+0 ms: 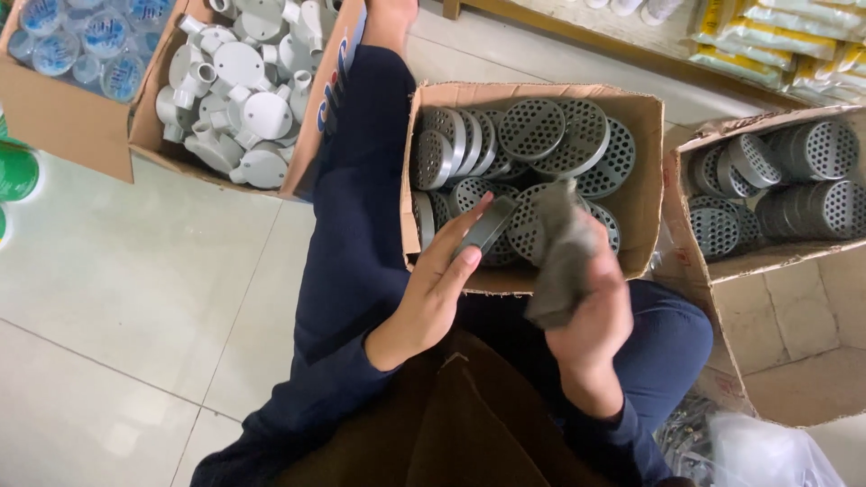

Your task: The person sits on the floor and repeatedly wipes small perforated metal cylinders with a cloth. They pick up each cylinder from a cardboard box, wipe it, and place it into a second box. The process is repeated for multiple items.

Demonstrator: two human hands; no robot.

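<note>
Edge-on grey metal disc [484, 227], crumpled grey cloth [564, 257]

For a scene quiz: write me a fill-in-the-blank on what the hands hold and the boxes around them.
1. The left hand holds a round perforated metal ____.
2. The right hand grips a grey ____.
3. The middle box is made of ____.
4. The box of white fittings lies to the person's ____.

Missing words: strainer; cloth; cardboard; left
</note>
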